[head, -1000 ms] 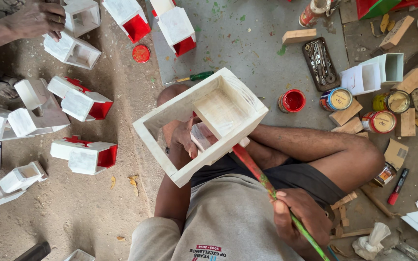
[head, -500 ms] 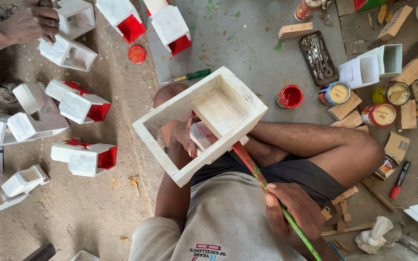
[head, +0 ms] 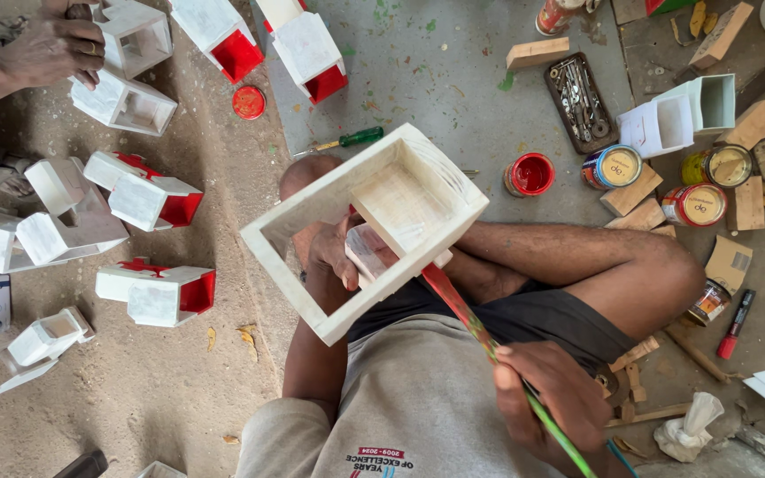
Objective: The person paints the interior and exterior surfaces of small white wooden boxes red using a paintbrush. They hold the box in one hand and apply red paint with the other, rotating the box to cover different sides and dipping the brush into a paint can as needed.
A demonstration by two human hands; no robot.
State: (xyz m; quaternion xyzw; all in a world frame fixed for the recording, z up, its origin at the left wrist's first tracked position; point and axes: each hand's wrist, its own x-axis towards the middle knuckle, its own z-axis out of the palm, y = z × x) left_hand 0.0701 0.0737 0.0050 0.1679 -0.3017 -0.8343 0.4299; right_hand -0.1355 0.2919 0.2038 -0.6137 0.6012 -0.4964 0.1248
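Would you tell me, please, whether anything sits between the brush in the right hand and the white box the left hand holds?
Nothing visible does. The right hand holds the paintbrush, whose shaft runs straight up to the white wooden box, which the left hand holds from inside. The bristle end is hidden by the box wall.

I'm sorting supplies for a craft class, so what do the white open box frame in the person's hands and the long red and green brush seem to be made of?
The white open box frame looks like wood under a thin matt whitewash: grain shows through on the inner panel. The long red and green brush in the right hand has a slim, stiff handle with glossy paint, probably wood, though plastic is possible. The left hand steadies the frame.
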